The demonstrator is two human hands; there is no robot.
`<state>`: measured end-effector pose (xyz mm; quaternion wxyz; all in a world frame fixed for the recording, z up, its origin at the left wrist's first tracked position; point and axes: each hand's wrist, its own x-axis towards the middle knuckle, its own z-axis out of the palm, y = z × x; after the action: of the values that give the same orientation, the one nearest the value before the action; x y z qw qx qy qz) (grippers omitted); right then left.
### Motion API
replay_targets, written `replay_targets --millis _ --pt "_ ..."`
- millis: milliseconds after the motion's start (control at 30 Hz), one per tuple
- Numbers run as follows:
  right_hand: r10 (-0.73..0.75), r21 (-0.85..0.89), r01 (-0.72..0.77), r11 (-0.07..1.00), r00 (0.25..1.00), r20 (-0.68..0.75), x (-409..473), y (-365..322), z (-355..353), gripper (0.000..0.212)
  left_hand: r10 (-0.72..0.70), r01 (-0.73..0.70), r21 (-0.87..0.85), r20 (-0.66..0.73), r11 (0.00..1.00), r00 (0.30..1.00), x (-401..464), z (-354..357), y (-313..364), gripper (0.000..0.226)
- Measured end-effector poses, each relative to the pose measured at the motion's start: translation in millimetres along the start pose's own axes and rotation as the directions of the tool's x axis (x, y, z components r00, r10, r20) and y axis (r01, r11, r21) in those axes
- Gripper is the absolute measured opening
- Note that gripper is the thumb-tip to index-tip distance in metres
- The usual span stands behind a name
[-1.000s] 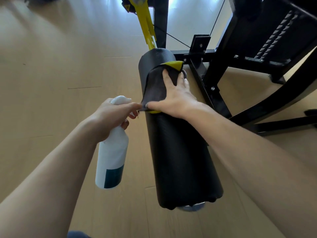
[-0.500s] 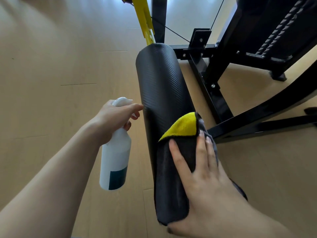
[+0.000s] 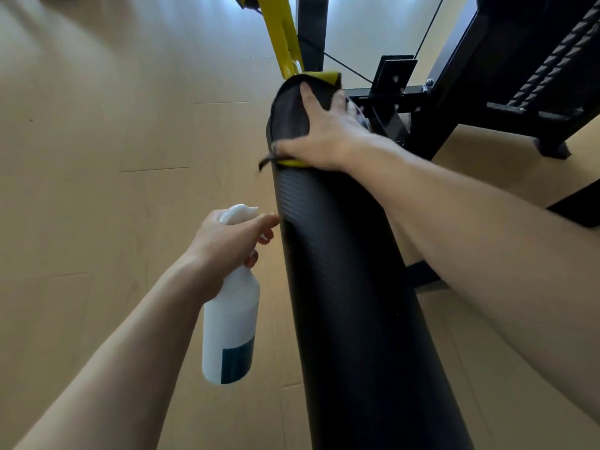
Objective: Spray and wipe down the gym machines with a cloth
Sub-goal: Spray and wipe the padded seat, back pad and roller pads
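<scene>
**Fingers flat on cloth at the far end of the roller pad**

Fingers [image 3: 306,95] of the right hand [image 3: 324,131] spread and laid straight over the dark cloth [image 3: 289,108], pressing it onto the top of the black roller pad [image 3: 341,287] in the upper middle of the frame. Thumb stretched toward the left side of the pad, over the cloth's near edge. Yellow underside of the cloth peeking out at two spots: above the fingertips and under the heel of the hand. Loose corner dangling off the pad's left side.

Left hand [image 3: 227,241] at centre left, curled round the neck of the white spray bottle [image 3: 230,319], forefinger reaching toward the pad and just about touching its side. Bottle hanging upright beside the pad, nozzle pointing right. Opaque body, so the level of liquid inside cannot be told; dark teal label low on its side.

Black machine frame [image 3: 454,102] filling the upper right, yellow bar [image 3: 284,37] rising from behind the pad at top centre, pale wooden floor [image 3: 97,157] all across the left.

Step in hand, by the look of it: wiping, with the cloth at the far end of the pad. Next move likely calls for a steady drag back along the pad toward the bottom of the frame, palm kept flat so the cloth does not bunch or slip off the curved side. Sides and underside of the pad probably not yet reached; rest of the machine apparently not yet wiped.
</scene>
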<state>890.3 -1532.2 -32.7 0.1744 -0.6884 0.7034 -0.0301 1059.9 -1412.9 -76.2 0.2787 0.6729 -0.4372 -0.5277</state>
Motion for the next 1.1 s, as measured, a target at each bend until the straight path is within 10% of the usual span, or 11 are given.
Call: replay_targets --millis 333,633,800,1100 --pt "0.143 0.378 -0.135 0.916 0.99 0.006 -0.6 16.0 2.5 0.058 0.028 -0.03 0.028 0.054 0.999 0.998 -26.8 4.6 16.5 0.035" --pt "0.013 0.442 -0.081 0.893 0.988 0.156 -230.3 57.5 32.3 0.057 0.012 -0.011 -0.018 0.021 1.0 1.0 -41.0 11.8 18.9 0.032" --pt "0.052 0.147 -0.071 0.987 0.99 0.129 -351.3 40.5 61.1 0.065 0.012 -0.012 0.005 -0.008 1.0 1.0 -47.7 15.4 19.9 0.03" --pt "0.107 0.417 -0.138 0.898 0.989 0.097 -206.1 39.8 31.3 0.058 0.018 -0.018 0.037 -0.001 0.999 1.0 -66.5 16.5 22.8 0.029"
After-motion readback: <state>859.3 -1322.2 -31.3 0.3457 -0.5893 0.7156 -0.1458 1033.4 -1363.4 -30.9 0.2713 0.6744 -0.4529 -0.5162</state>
